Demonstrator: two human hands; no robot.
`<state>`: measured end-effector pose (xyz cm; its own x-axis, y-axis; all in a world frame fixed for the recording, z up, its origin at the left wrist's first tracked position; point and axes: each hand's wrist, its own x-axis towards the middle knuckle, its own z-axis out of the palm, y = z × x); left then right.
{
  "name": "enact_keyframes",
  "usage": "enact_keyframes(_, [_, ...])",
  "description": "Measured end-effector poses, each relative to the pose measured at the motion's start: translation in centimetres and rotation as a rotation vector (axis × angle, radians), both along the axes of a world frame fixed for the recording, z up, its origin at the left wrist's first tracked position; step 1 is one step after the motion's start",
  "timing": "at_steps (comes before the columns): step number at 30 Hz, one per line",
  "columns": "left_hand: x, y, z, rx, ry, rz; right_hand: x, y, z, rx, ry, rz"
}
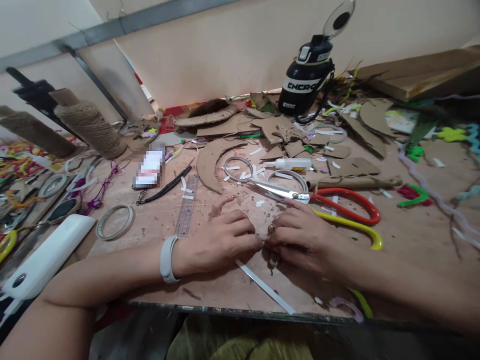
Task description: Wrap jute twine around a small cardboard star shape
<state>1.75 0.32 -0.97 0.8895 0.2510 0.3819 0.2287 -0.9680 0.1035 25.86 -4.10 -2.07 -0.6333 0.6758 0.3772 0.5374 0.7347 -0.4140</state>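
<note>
The left hand (221, 242) and right hand (300, 235) met near the front of a table (150, 225).
A small piece (274, 258) lay at the right hand's fingers; a paper strip (264, 286) ran from beneath the left hand toward the near edge. Behind the right hand were scissors (296, 195), blades pointing left, one ring (306, 186) just behind them, another (226, 170) near their tips. A squeeze bottle (294, 164) lay farther back, a tube (360, 183) behind the handles. A ruler (184, 215) lay beyond the left wrist, a strap (167, 188) to its left, a phone (150, 167) behind that. At the back, a flask (305, 82) stood right of middle, a twine spool (90, 125) left.
</note>
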Motion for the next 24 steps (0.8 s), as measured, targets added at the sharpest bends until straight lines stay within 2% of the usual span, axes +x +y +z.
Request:
enact_keyframes(3, [0.26,0.11,-0.18,-0.092,-0.059,0.052,-0.03,0.01,0.03,0.014,0.009,-0.001])
enact_keyframes(6, [0.32,0.10,-0.15,-0.136,-0.053,0.040,-0.06,0.04,-0.02,0.036,0.012,-0.014])
enact_keyframes(16, [0.38,0.01,0.26,-0.187,-0.005,0.054,0.07,-0.34,0.26,0.097,-0.030,-0.036])
enact_keyframes(24, [0.22,-0.42,0.45,-0.170,0.025,0.070,0.37,-0.57,0.88,0.070,-0.102,-0.070])
